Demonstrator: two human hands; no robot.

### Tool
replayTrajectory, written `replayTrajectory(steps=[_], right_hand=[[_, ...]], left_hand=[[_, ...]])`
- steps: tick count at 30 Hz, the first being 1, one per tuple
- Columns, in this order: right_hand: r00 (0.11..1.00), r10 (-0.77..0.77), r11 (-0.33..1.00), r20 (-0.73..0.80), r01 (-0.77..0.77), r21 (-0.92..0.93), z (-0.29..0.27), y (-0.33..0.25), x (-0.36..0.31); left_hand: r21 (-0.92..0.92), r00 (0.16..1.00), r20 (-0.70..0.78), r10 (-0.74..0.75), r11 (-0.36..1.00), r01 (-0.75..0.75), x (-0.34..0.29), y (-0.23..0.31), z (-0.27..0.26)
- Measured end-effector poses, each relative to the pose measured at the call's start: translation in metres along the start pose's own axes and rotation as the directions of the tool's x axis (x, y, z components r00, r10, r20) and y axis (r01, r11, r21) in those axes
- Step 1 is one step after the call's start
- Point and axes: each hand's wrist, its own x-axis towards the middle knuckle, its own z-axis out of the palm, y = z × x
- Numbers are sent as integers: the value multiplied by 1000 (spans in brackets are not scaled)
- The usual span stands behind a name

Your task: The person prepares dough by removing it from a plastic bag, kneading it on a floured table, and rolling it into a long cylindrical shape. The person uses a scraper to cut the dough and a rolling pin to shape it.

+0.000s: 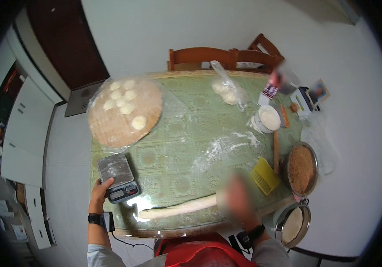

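Note:
My left hand point(99, 191) grips the near left side of a kitchen scale point(116, 171), its thumb on the edge of the flour-dusted square plate and its other fingers mostly hidden. The scale sits at the table's left edge. A long rope of dough point(177, 210) lies along the near edge of the table. Over its right end is my right hand point(235, 196), so blurred that its fingers cannot be made out. Loose flour point(217, 151) is smeared on the green tabletop beyond the rope.
Several dough pieces rest on a plastic-covered round board point(106, 118). Dough in a plastic bag point(228, 91) lies at the back. On the right are a flour tub point(268, 119), rolling pin point(276, 153), yellow packet point(265, 176), bowl of brown filling point(301, 169) and metal pot point(295, 224).

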Motion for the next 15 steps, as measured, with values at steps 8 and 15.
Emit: replayTrajectory(steps=[8, 15], right_hand=[[830, 557, 747, 25, -487, -452, 14, 138, -71], [592, 670, 730, 449, -414, -544, 31, 184, -73]], left_hand=[[-135, 996, 64, 69, 989, -60, -17, 13, 28], [-213, 985, 60, 160, 967, -144, -47, 33, 60]])
